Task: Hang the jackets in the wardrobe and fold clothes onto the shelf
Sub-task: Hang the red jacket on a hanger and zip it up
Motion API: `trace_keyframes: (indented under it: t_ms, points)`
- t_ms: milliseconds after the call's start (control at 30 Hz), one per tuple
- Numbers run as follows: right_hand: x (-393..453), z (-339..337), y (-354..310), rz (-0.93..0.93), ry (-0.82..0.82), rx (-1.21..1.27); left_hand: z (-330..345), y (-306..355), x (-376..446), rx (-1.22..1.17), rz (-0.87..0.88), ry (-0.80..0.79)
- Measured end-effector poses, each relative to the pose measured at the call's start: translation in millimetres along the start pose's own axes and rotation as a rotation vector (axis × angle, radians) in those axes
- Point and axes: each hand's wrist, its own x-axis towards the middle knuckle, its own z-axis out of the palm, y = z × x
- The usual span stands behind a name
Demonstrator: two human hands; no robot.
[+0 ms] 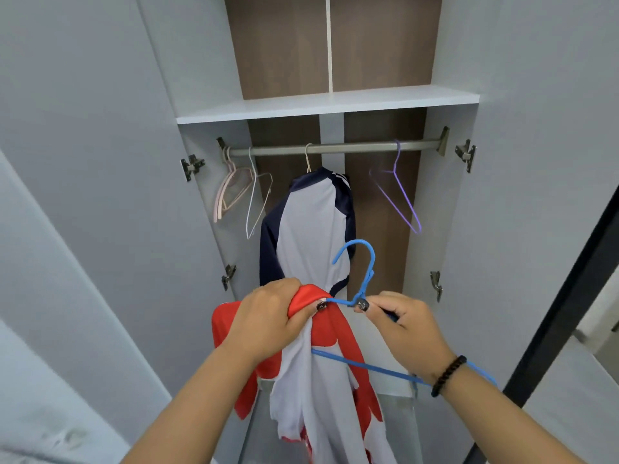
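Observation:
My left hand [271,316] grips the collar of a red and white jacket [321,390], which hangs down in front of the open wardrobe. My right hand [405,329] holds a blue wire hanger [363,272] by its neck, one arm of it pushed into the jacket's collar. The hanger's bottom bar runs under my right wrist. A navy and white jacket [311,226] hangs from the metal rail [355,147] at the middle.
Pink hangers [231,189] and a white hanger [256,199] hang at the rail's left end, a purple hanger [398,192] at its right. A white shelf [328,103] lies above the rail. Both wardrobe doors stand open at the sides.

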Motion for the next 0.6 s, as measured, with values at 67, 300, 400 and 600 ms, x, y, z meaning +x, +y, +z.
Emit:
trace_keyframes:
  t_ms: [67,300,400,600]
  points:
    - [1,0,2,-0.065,-0.016,-0.087,-1,5,-13,-0.056,-0.057,0.037]
    - [-8,-8,-14,-0.200,0.528,-0.081,-37,-13,-57,-0.431,-0.527,0.246]
    - [-19,-3,-16,-0.052,0.837,0.042,-72,-33,-83,-0.564,-0.680,0.385]
    - [-32,133,-47,0.500,0.209,0.298,-150,-58,-123,-0.549,-0.676,0.435]
